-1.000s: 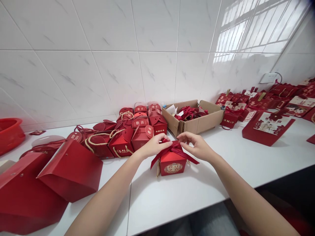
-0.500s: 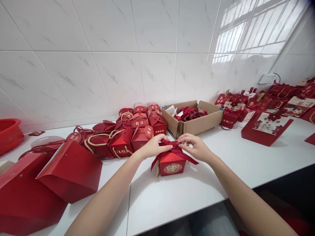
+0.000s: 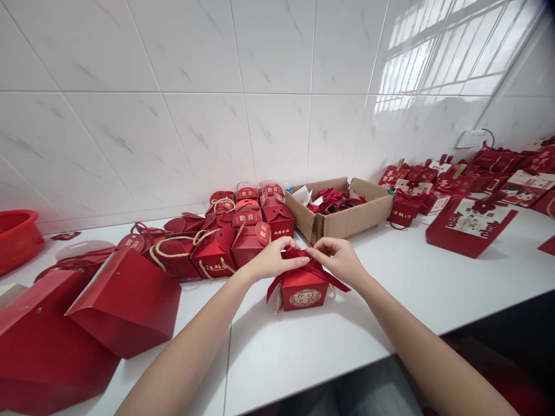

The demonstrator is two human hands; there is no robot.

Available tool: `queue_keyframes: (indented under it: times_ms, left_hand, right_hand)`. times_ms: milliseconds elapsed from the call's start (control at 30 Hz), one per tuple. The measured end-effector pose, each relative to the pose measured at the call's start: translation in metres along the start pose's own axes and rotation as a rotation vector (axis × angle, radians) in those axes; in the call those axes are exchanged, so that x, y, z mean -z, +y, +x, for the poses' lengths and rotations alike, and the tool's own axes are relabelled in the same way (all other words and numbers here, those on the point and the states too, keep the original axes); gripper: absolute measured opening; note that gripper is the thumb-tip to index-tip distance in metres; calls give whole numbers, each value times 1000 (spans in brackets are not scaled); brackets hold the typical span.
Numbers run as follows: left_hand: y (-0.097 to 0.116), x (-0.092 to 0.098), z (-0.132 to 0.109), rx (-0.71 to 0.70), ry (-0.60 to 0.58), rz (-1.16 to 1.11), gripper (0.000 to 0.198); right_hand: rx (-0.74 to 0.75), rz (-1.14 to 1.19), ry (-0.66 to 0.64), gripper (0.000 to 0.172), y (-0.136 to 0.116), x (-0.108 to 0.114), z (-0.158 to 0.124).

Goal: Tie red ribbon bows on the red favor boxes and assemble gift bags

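"What does the head view show?"

"One small red cardboard box (image 3: 302,293) with a gold emblem, standing on the white table (image 3: 312,346). I can't read the emblem's ornate characters for sure."

"And the fingers?"

"Those of the left hand (image 3: 273,260) and the right hand (image 3: 341,261) both pinch one dark-red satin ribbon (image 3: 324,274) atop that box."

"Other writing?"

"歡喜, legible on three tabs (image 3: 245,217) among the clustered red paper boxes (image 3: 251,247), behind and left of it."

"More counts?"

"One brown cardboard carton (image 3: 355,219) behind it; two large glossy red boxes (image 3: 134,306) to its left; one red plastic basin (image 3: 17,245) farther left."
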State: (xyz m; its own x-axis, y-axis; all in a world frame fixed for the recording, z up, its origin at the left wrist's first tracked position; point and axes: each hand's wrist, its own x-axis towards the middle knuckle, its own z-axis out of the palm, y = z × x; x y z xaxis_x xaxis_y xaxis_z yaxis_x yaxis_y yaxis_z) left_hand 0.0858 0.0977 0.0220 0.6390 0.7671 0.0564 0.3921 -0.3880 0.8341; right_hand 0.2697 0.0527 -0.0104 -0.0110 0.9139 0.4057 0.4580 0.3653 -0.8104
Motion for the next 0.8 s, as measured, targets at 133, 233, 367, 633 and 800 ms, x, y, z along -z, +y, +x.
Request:
queue_keyframes:
  times_ms: [133,233,367,633,800]
  left_hand:
    - [-2,-3,1,-9,36,20,34]
    - [-5,-4,2,-6,43,19,34]
    - [-7,-3,4,-6,47,20,35]
    - [-5,-3,4,5,42,7,36]
    - [-3,0,2,25,13,-27,35]
  right_hand:
    - [18,88,22,22,1,-4,0]
    - [31,186,28,22,4,-3,1]
    - [30,229,-76,23,7,2,1]
    - [43,211,-52,20,8,-1,-1]
    - [85,161,-24,17,6,-6,1]
